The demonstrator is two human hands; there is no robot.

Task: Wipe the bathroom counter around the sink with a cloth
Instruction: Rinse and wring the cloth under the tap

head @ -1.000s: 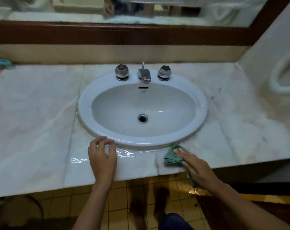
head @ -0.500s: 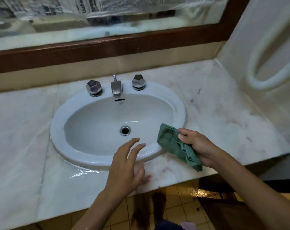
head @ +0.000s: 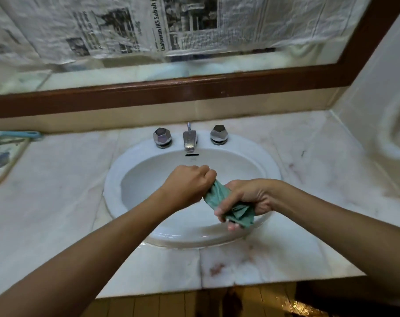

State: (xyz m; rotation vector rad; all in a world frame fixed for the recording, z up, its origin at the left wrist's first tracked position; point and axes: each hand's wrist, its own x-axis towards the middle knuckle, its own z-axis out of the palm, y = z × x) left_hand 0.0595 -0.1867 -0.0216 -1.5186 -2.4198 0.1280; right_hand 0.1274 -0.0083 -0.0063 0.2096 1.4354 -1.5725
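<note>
Off the counter [head: 57,202] now, the left hand [head: 189,183] and right hand [head: 251,197] both squeeze the cloth [head: 218,196], sink [head: 146,179] below them, probably wringing it.

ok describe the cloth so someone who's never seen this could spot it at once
Find the white oval sink in the marble counter. Over its front right part two hands meet; the cloth is the crumpled bundle between them, gripped by the left hand and the right hand. It is the only green, soft thing among white porcelain and chrome.
</note>
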